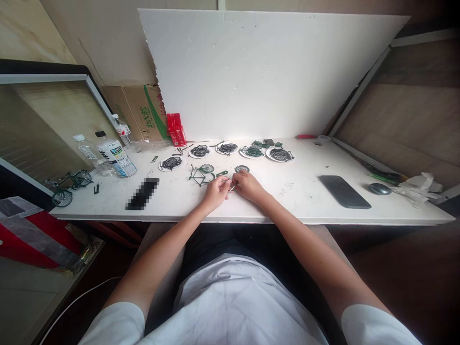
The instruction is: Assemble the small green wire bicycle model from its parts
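Observation:
My left hand (pixel 216 189) and my right hand (pixel 247 186) meet near the table's front edge, fingers pinched together. Between their fingertips shows a thin, pale, shiny piece (pixel 232 188), too small to name; the fingers hide most of it. Just beyond my right hand lies a small spoked wheel (pixel 242 168). A green toy bicycle frame (pixel 196 177) rests to the left of my left hand, with another small wheel (pixel 207 168) at its upper end. A slim green part (pixel 220 173) lies just above my left fingers.
Behind are white plates (pixel 171 164) of dark and green parts. At left stand an assembled toy bicycle (pixel 72 186), bottles (pixel 117 155) and a red box (pixel 176 129). A phone (pixel 345 191), a dark rounded object (pixel 380 189) and crumpled tissue (pixel 420 187) lie at right.

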Available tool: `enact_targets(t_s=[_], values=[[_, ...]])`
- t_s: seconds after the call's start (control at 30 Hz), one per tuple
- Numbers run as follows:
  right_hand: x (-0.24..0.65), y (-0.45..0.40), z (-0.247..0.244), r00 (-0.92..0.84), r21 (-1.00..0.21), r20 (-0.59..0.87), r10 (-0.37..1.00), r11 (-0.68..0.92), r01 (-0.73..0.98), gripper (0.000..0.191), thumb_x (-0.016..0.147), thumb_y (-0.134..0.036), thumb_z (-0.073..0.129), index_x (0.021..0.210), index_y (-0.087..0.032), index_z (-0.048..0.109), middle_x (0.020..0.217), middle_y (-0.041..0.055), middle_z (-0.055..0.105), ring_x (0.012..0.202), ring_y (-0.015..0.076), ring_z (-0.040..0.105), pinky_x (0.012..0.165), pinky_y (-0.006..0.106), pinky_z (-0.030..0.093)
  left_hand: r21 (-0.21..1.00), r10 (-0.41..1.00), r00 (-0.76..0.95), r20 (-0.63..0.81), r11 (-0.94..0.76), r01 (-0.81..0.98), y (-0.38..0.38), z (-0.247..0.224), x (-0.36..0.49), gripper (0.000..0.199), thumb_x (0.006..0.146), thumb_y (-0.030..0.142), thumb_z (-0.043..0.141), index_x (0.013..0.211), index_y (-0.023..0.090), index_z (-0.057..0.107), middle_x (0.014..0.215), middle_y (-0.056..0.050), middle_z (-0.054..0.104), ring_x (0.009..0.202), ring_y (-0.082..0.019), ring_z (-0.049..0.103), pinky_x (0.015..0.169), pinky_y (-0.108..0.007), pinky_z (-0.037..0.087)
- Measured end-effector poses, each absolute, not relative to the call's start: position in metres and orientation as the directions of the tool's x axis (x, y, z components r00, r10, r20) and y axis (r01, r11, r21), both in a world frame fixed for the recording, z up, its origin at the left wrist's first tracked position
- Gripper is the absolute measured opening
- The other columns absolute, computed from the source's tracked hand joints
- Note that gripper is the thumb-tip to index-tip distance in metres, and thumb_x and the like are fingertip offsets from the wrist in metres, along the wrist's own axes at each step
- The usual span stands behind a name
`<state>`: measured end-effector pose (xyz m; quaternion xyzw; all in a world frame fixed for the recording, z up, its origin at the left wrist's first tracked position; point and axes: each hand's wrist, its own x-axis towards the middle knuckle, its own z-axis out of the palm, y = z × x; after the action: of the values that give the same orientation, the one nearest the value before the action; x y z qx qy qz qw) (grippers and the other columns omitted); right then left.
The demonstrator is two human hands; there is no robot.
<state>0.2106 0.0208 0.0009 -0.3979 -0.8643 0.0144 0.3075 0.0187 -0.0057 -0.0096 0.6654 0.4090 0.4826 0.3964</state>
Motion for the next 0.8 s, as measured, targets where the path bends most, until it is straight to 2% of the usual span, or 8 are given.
enact_targets(t_s=[0.33,0.8], values=[[0.2105,0.0183,0.0011,-0.509,-0.330,0.528,0.680,0.716,0.615,0.021,0.084,-0.002,0.060,0.083,-0.023,0.054,0.082,0.0080,0.063,0.089,0.0271,0.054,0.073,0.034,0.039,0.915,0.919,0.212,0.331,-0.368,0.165,-0.0036,-0.0131,0.0176,0.033,0.099,0.052,0.065,0.101,0.018,0.063,0.084,-0.004,0.075,0.049,-0.011,0.065,0.051,-0.023,0.052],[0.2103,0.0188,-0.0005,-0.503,-0.388,0.518,0.692,0.714,0.583,0.021,0.086,-0.006,0.061,0.080,-0.024,0.050,0.080,0.0061,0.062,0.087,0.0257,0.054,0.073,0.033,0.039,0.926,0.926,0.215,0.311,-0.346,0.151,-0.0073,-0.0075,0.0191,0.031,0.097,0.049,0.067,0.101,0.018,0.063,0.085,-0.005,0.077,0.051,-0.010,0.065,0.049,-0.021,0.052]])
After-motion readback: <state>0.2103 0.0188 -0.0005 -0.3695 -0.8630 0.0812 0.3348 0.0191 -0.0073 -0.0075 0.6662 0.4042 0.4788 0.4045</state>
